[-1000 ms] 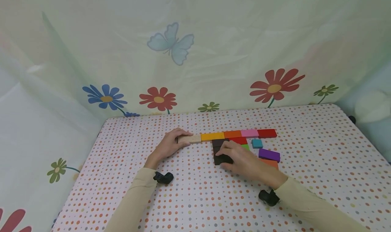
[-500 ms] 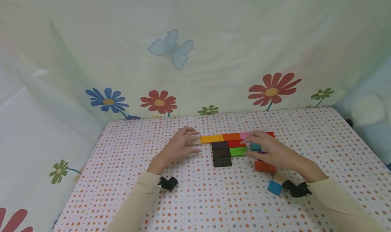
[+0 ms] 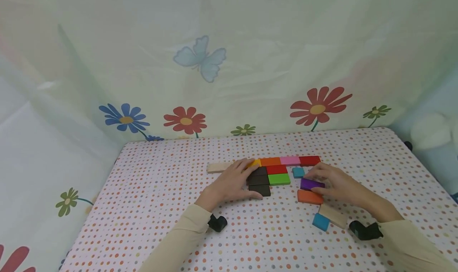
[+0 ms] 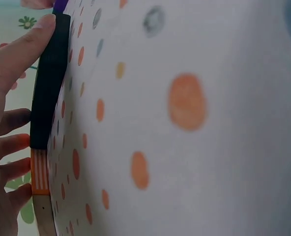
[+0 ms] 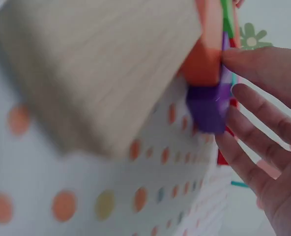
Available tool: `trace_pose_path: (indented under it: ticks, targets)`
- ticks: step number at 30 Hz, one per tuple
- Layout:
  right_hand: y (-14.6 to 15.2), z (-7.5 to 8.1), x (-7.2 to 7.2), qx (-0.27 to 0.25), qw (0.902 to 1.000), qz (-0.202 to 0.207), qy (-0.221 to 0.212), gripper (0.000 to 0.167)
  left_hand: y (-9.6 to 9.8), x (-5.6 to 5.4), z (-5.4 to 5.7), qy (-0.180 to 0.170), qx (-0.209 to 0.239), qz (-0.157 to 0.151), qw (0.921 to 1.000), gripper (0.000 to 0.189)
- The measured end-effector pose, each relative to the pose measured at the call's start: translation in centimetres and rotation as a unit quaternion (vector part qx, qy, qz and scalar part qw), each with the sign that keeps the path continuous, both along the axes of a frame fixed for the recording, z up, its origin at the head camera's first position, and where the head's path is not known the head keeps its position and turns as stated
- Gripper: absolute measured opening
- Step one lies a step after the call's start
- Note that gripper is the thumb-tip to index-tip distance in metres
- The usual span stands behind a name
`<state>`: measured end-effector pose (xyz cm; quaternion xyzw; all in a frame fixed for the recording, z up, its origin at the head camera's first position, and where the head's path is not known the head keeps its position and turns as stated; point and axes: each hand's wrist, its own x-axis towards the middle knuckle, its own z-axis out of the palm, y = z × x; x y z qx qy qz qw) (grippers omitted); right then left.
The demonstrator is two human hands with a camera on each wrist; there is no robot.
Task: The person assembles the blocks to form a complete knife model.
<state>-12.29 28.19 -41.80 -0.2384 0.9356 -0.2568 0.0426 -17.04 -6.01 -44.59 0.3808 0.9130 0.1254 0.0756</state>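
In the head view my left hand [image 3: 232, 183] lies over the left side of several black blocks [image 3: 260, 180]. Its thumb is at the lowest black block and its fingers reach the yellow block [image 3: 255, 162]; the left wrist view shows straight fingers and the thumb touching the blocks' side. On the right, my right hand [image 3: 338, 185] holds a purple block [image 3: 309, 183] between thumb and fingers, with the block still by the table. An orange block [image 3: 309, 197] lies just in front of it. Part of the yellow block is hidden by the left hand.
The back row runs from a plain wooden block [image 3: 218, 167] to an orange [image 3: 270, 161], a pink [image 3: 289, 160] and a red block [image 3: 309, 160]. A red [image 3: 276, 169] and a green block [image 3: 279, 179] adjoin the black ones. Teal [image 3: 298, 172], wooden [image 3: 334, 216] and blue blocks [image 3: 321, 222] lie right.
My left hand has moved right from the plain wooden block to the black blocks. The right hand left the black blocks, went right and came down on the purple block.
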Motion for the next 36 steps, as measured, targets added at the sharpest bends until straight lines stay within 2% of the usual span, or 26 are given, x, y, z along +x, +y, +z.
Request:
trace_pose_path:
  ticks: [7, 14, 19, 28, 36]
  targets:
    - [1.0, -0.5, -0.1, -0.030, 0.9991, 0.009, -0.030, 0.037, -0.1, 0.0, -0.1, -0.006, 0.012, -0.004, 0.9999, 0.094]
    - [1.0, 0.0, -0.3, -0.011, 0.9987, 0.005, -0.050, 0.041, 0.0, 0.0, -0.2, -0.017, 0.018, -0.003, 0.9997, 0.093]
    - [0.6, 0.2, -0.5, 0.001, 0.9989, 0.007, -0.046, 0.042, 0.0, 0.0, -0.2, -0.026, 0.019, 0.000, 0.9995, 0.094]
    - [0.6, 0.4, -0.8, 0.062, 0.9972, 0.009, -0.040, 0.045, 0.0, -0.1, -0.3, -0.035, 0.016, 0.006, 0.9992, 0.095]
    - [1.6, 0.1, -0.3, 0.048, 0.9986, -0.010, -0.022, 0.048, 0.1, -0.2, -0.3, -0.047, 0.015, 0.009, 0.9987, 0.095]
